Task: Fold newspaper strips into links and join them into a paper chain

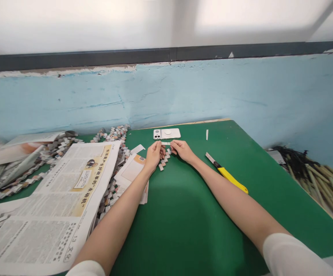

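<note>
Between my two hands a narrow folded paper strip [165, 143] is stretched level above the green table. My left hand [154, 155] pinches its left end with thumb and fingers. At the other end, my right hand [182, 150] is closed on the strip in the same way. Just below the fingertips lies a short zigzag chain of folded paper [162, 166], partly hidden by my hands. A white phone [170, 133] rests face down right behind the strip. To the right is a yellow-handled utility knife [232, 179] with its blade pointing away from me.
A stack of newspapers [77, 184] covers the left side, with folded paper chains [117, 133] around and beneath it. Cut paper sheets [132, 168] lie beside my left forearm. One loose strip [207, 134] is near the back edge. Bundled sticks [324, 180] stand beyond the table's right edge.
</note>
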Tool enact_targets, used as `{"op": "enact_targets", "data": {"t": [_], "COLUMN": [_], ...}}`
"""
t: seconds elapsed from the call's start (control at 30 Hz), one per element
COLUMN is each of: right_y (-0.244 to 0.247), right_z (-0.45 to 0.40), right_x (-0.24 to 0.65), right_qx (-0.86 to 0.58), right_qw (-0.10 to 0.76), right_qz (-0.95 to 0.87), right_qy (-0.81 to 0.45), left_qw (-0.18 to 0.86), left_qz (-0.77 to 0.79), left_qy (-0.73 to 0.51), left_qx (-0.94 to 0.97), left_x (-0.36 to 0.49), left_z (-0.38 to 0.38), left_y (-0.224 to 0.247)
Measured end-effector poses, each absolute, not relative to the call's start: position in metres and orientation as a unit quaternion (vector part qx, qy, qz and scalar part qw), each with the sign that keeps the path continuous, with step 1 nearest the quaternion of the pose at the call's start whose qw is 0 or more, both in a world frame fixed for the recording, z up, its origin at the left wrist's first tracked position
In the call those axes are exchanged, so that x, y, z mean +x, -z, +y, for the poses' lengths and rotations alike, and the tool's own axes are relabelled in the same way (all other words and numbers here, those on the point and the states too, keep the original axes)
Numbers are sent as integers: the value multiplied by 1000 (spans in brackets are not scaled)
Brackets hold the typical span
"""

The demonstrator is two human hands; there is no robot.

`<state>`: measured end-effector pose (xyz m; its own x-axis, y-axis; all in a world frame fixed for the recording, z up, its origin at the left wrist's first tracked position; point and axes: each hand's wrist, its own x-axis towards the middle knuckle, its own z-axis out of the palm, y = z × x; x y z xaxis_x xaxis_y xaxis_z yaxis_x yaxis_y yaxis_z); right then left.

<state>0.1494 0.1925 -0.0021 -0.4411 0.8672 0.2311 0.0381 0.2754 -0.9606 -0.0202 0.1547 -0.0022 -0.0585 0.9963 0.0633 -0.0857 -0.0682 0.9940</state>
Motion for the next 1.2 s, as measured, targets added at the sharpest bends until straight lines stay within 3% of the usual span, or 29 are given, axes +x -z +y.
{"op": "enact_targets", "data": {"t": [1.2], "right_y": [-1], "right_z": [189], "right_x": [153], "right_qx": [-370], "right_qw": [396], "right_qz": [-678], "right_qy": [-497], "left_qw": [492], "left_qz": [452], "left_qy": [-562], "left_qx": [487], "left_x": [-22], "left_z": [154], "left_y": [-2]}}
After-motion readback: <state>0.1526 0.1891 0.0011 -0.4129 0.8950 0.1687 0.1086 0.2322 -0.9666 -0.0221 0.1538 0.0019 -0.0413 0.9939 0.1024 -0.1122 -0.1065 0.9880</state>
